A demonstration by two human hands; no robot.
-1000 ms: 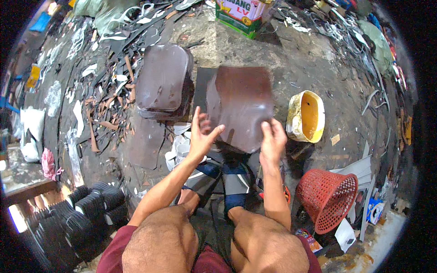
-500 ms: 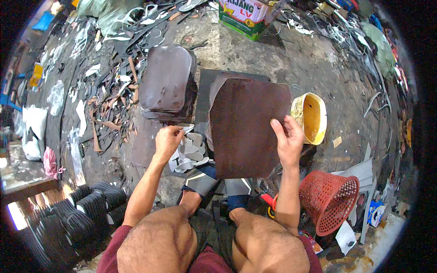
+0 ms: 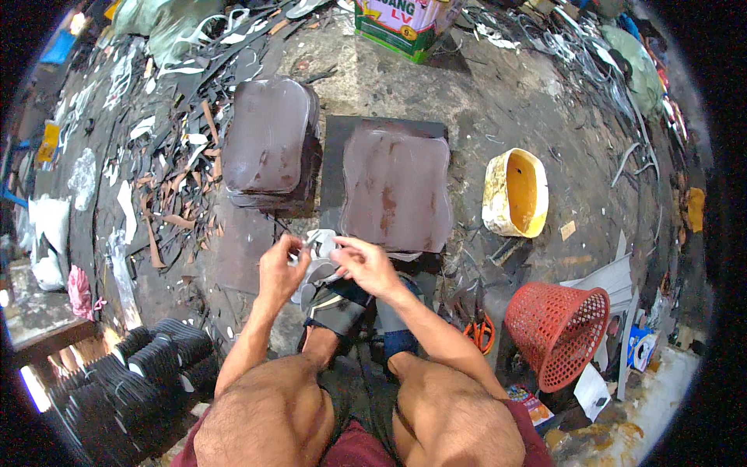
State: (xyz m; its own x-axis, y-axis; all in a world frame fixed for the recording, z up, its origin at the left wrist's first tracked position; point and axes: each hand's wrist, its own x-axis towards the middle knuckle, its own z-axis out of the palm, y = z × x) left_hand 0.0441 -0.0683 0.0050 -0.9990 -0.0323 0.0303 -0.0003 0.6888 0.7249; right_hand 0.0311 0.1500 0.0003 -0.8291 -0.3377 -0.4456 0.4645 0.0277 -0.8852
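Observation:
A dark brown rubber sheet (image 3: 397,191) lies flat on a black board (image 3: 336,148) in front of me. A stack of similar brown sheets (image 3: 268,148) stands to its left. My left hand (image 3: 278,268) and my right hand (image 3: 364,265) are together just below the sheet, both gripping a pale grey sole-shaped template (image 3: 317,261) between them. My sandalled feet (image 3: 342,307) are directly beneath the hands.
A yellow-stained tub (image 3: 515,193) sits right of the sheet, with a red plastic basket (image 3: 560,331) and orange-handled scissors (image 3: 481,335) lower right. Rubber offcuts (image 3: 167,179) cover the floor at left. Stacked black soles (image 3: 132,373) lie lower left. A green-and-white box (image 3: 405,23) stands at the top.
The brown sheet, held up in both hands a second ago, now lies flat on the board. My right hand let it go and joined the left on the grey template.

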